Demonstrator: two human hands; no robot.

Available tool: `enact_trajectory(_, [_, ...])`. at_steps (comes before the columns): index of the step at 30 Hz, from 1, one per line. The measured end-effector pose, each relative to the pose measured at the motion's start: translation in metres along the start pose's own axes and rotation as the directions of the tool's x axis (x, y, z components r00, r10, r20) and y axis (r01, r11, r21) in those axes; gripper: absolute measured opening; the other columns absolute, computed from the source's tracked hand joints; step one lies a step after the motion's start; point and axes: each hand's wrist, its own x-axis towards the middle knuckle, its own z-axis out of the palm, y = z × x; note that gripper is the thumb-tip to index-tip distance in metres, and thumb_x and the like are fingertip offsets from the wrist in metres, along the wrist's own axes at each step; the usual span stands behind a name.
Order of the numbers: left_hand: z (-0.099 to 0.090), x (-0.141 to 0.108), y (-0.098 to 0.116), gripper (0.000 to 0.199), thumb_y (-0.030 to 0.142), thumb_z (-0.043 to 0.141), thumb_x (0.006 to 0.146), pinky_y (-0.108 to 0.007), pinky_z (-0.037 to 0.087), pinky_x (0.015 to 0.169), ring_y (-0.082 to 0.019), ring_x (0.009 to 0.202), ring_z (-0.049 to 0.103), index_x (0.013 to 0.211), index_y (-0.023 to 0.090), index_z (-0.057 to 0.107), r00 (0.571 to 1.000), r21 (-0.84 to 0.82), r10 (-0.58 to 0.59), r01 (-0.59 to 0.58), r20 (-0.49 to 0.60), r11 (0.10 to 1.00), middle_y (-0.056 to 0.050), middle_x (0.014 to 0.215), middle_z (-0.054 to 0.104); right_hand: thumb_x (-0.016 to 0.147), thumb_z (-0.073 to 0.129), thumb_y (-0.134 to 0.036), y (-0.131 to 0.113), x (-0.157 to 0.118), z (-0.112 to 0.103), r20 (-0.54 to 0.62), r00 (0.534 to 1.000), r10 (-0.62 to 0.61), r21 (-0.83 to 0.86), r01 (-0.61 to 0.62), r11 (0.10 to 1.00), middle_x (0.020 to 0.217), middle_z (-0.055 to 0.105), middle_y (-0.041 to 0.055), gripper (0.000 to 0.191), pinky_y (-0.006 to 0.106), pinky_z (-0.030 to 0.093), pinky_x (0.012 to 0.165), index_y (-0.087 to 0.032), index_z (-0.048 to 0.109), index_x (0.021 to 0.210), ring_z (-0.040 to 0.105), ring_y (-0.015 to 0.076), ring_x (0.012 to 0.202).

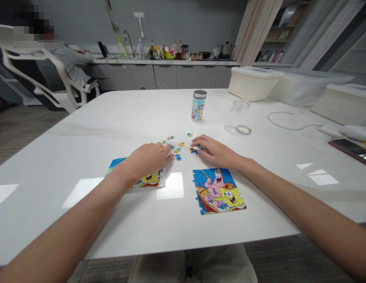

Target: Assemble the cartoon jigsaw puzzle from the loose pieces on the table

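Observation:
On the white table (141,220), a partly assembled cartoon puzzle (219,190) lies below my right hand (216,151). That hand rests over a few blue and yellow pieces, its fingers apart. My left hand (150,157) is over a picture sheet (150,180), covering its middle, with curled fingertips beside loose pieces; whether it holds one is hidden. Several loose pieces lie between the hands, among them a yellow piece (181,144) and a blue piece (178,157). Farther up, another piece (190,135) lies alone.
A printed tin (198,106) stands beyond the pieces. Right of it are a clear jar (238,114) and a ring-shaped lid (244,129). Storage boxes (253,83), a white cable (289,125) and a phone (354,149) lie right. A person (70,63) sits back left.

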Motion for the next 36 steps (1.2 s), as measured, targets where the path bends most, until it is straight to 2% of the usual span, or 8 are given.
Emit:
enact_trajectory(5, [-0.004, 0.002, 0.002, 0.042, 0.046, 0.039, 0.093, -0.030, 0.037, 0.053, -0.023, 0.066, 0.064, 0.091, 0.014, 0.065, 0.998, -0.018, 0.065, -0.064, 0.020, 0.998, -0.011, 0.072, 0.067, 0.085, 0.042, -0.011, 0.002, 0.002, -0.001, -0.096, 0.991, 0.091, -0.054, -0.096, 0.994, 0.106, 0.056, 0.0085, 0.023, 0.037, 0.045, 0.093, -0.020, 0.056, 0.100, 0.056, 0.0201, 0.101])
enact_trajectory(9, [-0.007, 0.002, 0.005, 0.036, 0.039, 0.040, 0.093, -0.029, 0.035, 0.053, -0.021, 0.063, 0.063, 0.091, 0.015, 0.066, 0.992, -0.010, 0.126, -0.126, 0.031, 0.992, -0.010, 0.068, 0.066, 0.079, 0.040, -0.006, 0.005, 0.002, -0.004, -0.223, 0.946, 0.235, -0.075, -0.257, 0.963, 0.089, 0.056, 0.0062, 0.022, 0.036, 0.047, 0.080, -0.020, 0.056, 0.083, 0.057, 0.0201, 0.088])
enact_trajectory(13, [-0.007, 0.000, 0.008, 0.037, 0.036, 0.036, 0.094, -0.030, 0.035, 0.053, -0.022, 0.062, 0.063, 0.088, 0.015, 0.066, 0.982, -0.016, 0.186, -0.185, 0.041, 0.983, -0.009, 0.064, 0.064, 0.074, 0.039, -0.005, 0.004, 0.002, -0.008, -0.239, 0.903, 0.358, -0.031, -0.376, 0.926, 0.084, 0.061, 0.0053, 0.024, 0.036, 0.046, 0.076, -0.020, 0.057, 0.077, 0.058, 0.0204, 0.081])
enact_trajectory(18, [-0.003, -0.002, 0.011, 0.037, 0.037, 0.034, 0.095, -0.028, 0.037, 0.053, -0.021, 0.063, 0.064, 0.108, 0.015, 0.061, 0.985, -0.010, 0.171, -0.171, 0.027, 0.985, -0.008, 0.066, 0.065, 0.072, 0.040, -0.004, 0.002, 0.004, -0.008, -0.186, 0.920, 0.345, 0.033, -0.345, 0.938, 0.086, 0.064, 0.0060, 0.024, 0.037, 0.047, 0.078, -0.020, 0.058, 0.075, 0.060, 0.0202, 0.082])
enact_trajectory(22, [0.003, -0.002, 0.010, 0.045, 0.039, 0.028, 0.096, -0.028, 0.038, 0.051, -0.022, 0.065, 0.065, 0.121, 0.010, 0.053, 0.998, 0.053, 0.050, -0.048, -0.030, 0.997, -0.011, 0.070, 0.066, 0.069, 0.038, -0.002, 0.001, 0.004, -0.009, -0.216, 0.923, 0.318, 0.083, -0.307, 0.948, 0.085, 0.063, 0.0054, 0.028, 0.034, 0.048, 0.077, -0.020, 0.058, 0.075, 0.060, 0.0185, 0.081])
enact_trajectory(25, [0.004, -0.002, 0.006, 0.044, 0.033, 0.024, 0.097, -0.029, 0.039, 0.051, -0.024, 0.068, 0.066, 0.112, 0.007, 0.056, 0.999, 0.089, -0.042, 0.045, -0.028, 0.995, -0.015, 0.073, 0.067, 0.069, 0.037, -0.003, 0.001, 0.004, -0.010, -0.262, 0.908, 0.326, 0.078, -0.317, 0.945, 0.084, 0.063, 0.0053, 0.027, 0.033, 0.047, 0.077, -0.020, 0.058, 0.073, 0.059, 0.0185, 0.081])
enact_trajectory(28, [0.002, -0.002, 0.004, 0.042, 0.028, 0.024, 0.096, -0.030, 0.040, 0.053, -0.025, 0.070, 0.067, 0.098, 0.009, 0.061, 0.999, 0.095, -0.046, 0.044, 0.021, 0.995, -0.014, 0.073, 0.067, 0.069, 0.038, -0.005, 0.001, 0.003, -0.010, -0.250, 0.892, 0.376, 0.097, -0.363, 0.927, 0.078, 0.063, 0.0044, 0.026, 0.033, 0.046, 0.074, -0.019, 0.060, 0.073, 0.059, 0.0182, 0.076])
enact_trajectory(36, [0.002, -0.002, 0.004, 0.043, 0.035, 0.025, 0.096, -0.029, 0.039, 0.052, -0.024, 0.070, 0.066, 0.101, 0.009, 0.059, 0.997, 0.073, -0.079, 0.080, -0.012, 0.994, -0.014, 0.075, 0.067, 0.070, 0.040, -0.006, 0.001, 0.003, -0.008, -0.181, 0.897, 0.403, 0.102, -0.390, 0.915, 0.072, 0.065, 0.0029, 0.027, 0.032, 0.047, 0.070, -0.019, 0.063, 0.074, 0.060, 0.0177, 0.071])
